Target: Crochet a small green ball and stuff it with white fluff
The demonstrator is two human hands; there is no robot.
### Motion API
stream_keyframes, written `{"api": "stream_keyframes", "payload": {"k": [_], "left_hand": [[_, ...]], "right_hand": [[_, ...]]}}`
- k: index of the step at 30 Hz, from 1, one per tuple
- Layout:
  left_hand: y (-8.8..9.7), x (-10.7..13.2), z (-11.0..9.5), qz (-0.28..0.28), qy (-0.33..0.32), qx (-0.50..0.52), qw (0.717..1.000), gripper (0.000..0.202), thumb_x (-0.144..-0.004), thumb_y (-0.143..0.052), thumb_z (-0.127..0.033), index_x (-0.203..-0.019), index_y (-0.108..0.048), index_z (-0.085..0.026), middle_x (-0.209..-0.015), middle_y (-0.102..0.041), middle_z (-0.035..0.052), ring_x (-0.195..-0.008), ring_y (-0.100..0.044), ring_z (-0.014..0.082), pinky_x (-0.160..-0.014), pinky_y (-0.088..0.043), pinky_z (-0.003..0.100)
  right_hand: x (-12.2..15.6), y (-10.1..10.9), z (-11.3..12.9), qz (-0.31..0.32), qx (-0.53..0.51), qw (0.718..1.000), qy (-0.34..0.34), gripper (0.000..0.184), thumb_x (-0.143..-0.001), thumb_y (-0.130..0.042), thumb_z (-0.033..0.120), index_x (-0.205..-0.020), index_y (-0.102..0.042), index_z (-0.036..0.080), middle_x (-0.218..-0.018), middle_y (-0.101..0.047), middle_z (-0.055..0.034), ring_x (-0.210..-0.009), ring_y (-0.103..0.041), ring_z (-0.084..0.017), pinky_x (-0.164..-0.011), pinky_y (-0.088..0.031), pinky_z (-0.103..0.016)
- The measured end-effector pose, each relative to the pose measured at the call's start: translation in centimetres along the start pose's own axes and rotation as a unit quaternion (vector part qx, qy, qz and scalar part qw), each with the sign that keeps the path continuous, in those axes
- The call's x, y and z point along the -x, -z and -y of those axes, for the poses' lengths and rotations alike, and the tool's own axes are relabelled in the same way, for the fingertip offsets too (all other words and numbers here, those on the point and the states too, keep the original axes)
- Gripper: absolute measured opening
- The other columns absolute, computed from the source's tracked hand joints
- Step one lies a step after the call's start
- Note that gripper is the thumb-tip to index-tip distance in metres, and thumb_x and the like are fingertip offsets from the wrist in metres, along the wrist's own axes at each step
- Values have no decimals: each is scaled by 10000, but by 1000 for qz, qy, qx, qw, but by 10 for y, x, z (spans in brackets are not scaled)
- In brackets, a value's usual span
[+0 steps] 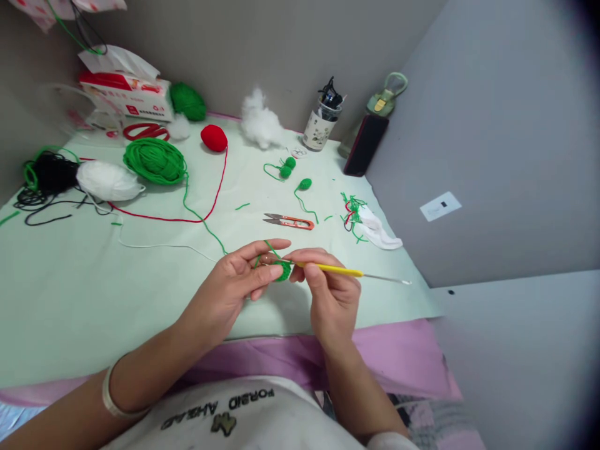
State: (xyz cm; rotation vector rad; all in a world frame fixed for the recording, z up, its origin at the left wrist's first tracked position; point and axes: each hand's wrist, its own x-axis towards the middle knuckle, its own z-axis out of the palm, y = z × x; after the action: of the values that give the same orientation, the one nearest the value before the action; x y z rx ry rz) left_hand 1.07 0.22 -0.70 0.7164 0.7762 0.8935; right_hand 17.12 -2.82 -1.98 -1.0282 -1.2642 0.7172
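Between thumb and fingers, my left hand (244,269) pinches a small green crochet piece (283,271), with green yarn looped over its raised index finger. My right hand (330,287) grips a yellow-handled crochet hook (337,270), whose near tip meets the crochet piece; its other metal end points right. From my left hand the green strand runs back to a large green yarn ball (155,161). Just beyond my hands lie orange-handled thread snips (289,222). Small green crocheted balls (286,170) with yarn tails and a separate green crocheted oval (305,184) lie farther back.
White yarn (110,180), black yarn (52,175) and a red yarn ball (214,138) sit at the left. White stuffing (261,122), a pen jar (322,122), a bottle (382,100) and a leaning phone (366,145) line the back. Yarn scraps (354,209) lie at right.
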Motion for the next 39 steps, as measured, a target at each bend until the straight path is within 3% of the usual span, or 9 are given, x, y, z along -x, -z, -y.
{"api": "stream_keyframes", "payload": {"k": [6,11,19,25,28,31,33,35,39], "left_hand": [[1,2,2,-27,-40,-87,995,295,-806,-835,-301,-1097,-814,-259,-914,-678,17,-631,-435,93,-539,-360,226],[1,2,1,-28,-35,-102,994,276,-824,-804,-291,-1100,-807,-272,-872,-649,1,-630,-417,94,-532,-342,222],[3,4,3,-48,-60,-136,988,280,-828,-783,-273,-1108,-801,-272,-805,-602,-12,-621,-430,107,-550,-346,239],[-2,7,7,-98,-109,-186,972,283,-807,-797,-234,-1089,-804,-260,-721,-552,-32,-630,-449,115,-624,-396,245],[-6,9,8,-117,-129,-203,964,316,-788,-808,-195,-1096,-807,-265,-793,-603,-20,-676,-484,115,-701,-429,245],[-8,8,6,-76,-67,-119,988,413,-803,-820,-239,-1210,-765,-281,-785,-598,-37,-606,-424,84,-634,-410,216],[-6,5,4,-21,10,-25,999,433,-836,-810,-280,-1263,-738,-264,-674,-532,-72,-514,-292,54,-578,-378,188],[-3,2,2,13,59,49,997,395,-862,-792,-268,-1251,-744,-221,-564,-421,-112,-483,-167,44,-617,-410,170],[3,0,0,22,54,76,995,351,-869,-779,-223,-1218,-760,-198,-547,-412,-120,-485,-160,42,-773,-482,191]], "right_hand": [[1,3,-2,-11,-46,997,-53,220,-1026,-566,338,-961,-734,213,-910,-757,-44,-651,-647,-135,-625,-547,-307],[1,2,2,-7,-60,998,-34,217,-1040,-543,310,-962,-719,211,-910,-759,-39,-649,-662,-129,-628,-562,-307],[11,5,7,15,121,989,86,239,-1047,-477,189,-1088,-702,256,-974,-772,-35,-717,-698,-155,-662,-582,-338],[14,3,-2,55,258,932,248,252,-1032,-489,183,-1220,-634,267,-1007,-793,-64,-831,-748,-202,-674,-580,-354],[15,2,-10,51,297,907,295,295,-1015,-540,196,-1290,-620,266,-1025,-790,-79,-841,-742,-210,-693,-580,-355],[17,2,-16,41,330,894,301,384,-971,-612,156,-1325,-642,303,-1054,-772,-71,-890,-738,-210,-722,-592,-345],[18,2,-16,26,323,902,285,383,-965,-627,157,-1295,-676,347,-1064,-755,-55,-916,-734,-207,-728,-603,-343],[16,2,-12,9,261,936,234,323,-992,-589,180,-1242,-707,345,-1049,-748,-51,-909,-727,-208,-729,-611,-359],[7,1,-3,-35,40,995,89,219,-1025,-544,219,-1036,-757,266,-897,-727,-42,-746,-676,-173,-640,-571,-339]]}}
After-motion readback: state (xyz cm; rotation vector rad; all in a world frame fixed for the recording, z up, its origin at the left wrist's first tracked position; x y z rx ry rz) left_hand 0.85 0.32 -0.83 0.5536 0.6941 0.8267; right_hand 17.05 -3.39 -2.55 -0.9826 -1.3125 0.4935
